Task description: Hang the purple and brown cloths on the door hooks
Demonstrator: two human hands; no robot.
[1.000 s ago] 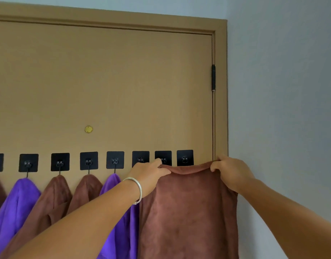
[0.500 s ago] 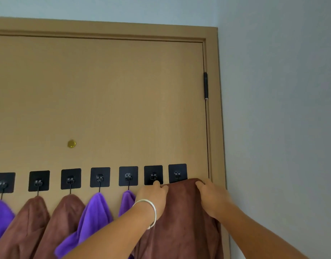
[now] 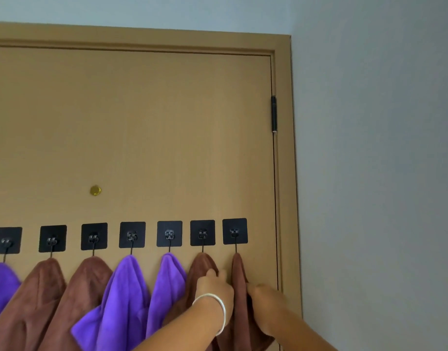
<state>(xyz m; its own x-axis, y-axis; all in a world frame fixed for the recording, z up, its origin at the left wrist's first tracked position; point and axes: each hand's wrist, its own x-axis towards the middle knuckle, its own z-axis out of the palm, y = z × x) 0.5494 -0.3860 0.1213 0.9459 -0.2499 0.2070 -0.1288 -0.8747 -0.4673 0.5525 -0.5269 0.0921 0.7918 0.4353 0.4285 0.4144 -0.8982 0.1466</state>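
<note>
Brown plush cloth [image 3: 239, 287] hangs pleated from two hooks, both hands [image 3: 214, 287] [image 3: 264, 296] resting relaxed-fingered on it.

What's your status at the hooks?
Left hand and right hand touching the last brown cloth. It hangs from the two rightmost hooks. Nothing in the way.

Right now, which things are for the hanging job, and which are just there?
For the job:
soft brown cloths
bright purple cloths
square black door hooks
left hand
right hand

Just there:
small round gold peephole
black door hinge
silver bangle
</note>
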